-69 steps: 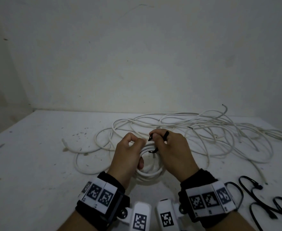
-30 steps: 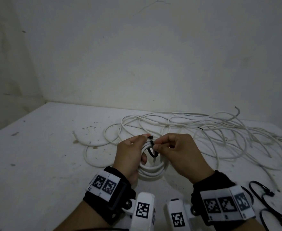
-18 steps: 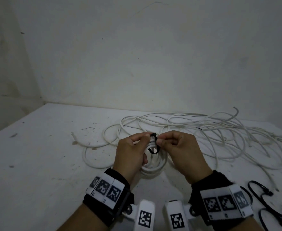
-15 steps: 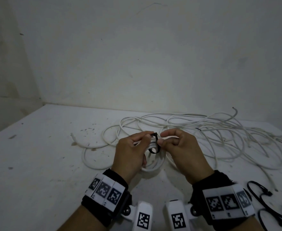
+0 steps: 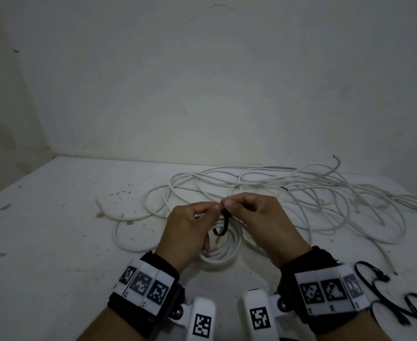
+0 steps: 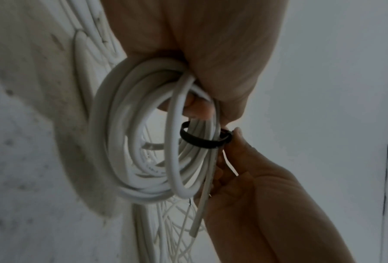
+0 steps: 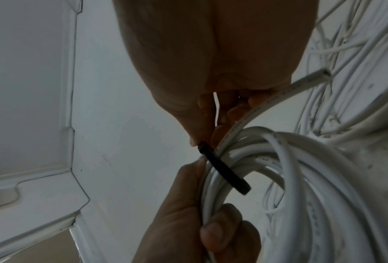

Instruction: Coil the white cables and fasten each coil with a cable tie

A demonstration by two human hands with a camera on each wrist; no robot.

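Note:
A white cable coil [image 5: 223,252] [image 6: 129,142] [image 7: 289,169] hangs just above the table, gripped at its top by my left hand [image 5: 190,230] [image 6: 210,71] [image 7: 199,222]. A black cable tie [image 5: 223,225] [image 6: 202,139] [image 7: 224,172] loops around the coil's strands. My right hand [image 5: 259,225] [image 6: 255,195] [image 7: 210,71] pinches the tie's top end with thumb and forefinger, fingertips meeting those of the left hand. The coil's cut end [image 6: 194,231] [image 7: 323,74] sticks out beside my right palm.
A loose tangle of white cables [image 5: 313,193] spreads over the white table [image 5: 54,230] behind and right of my hands. Several black cable ties [image 5: 384,299] lie at the near right. A wall stands close behind the table.
My right hand's fingertips have closed back onto the tie's top end against the left fingertips, and the loop around the coil looks pulled in a little.

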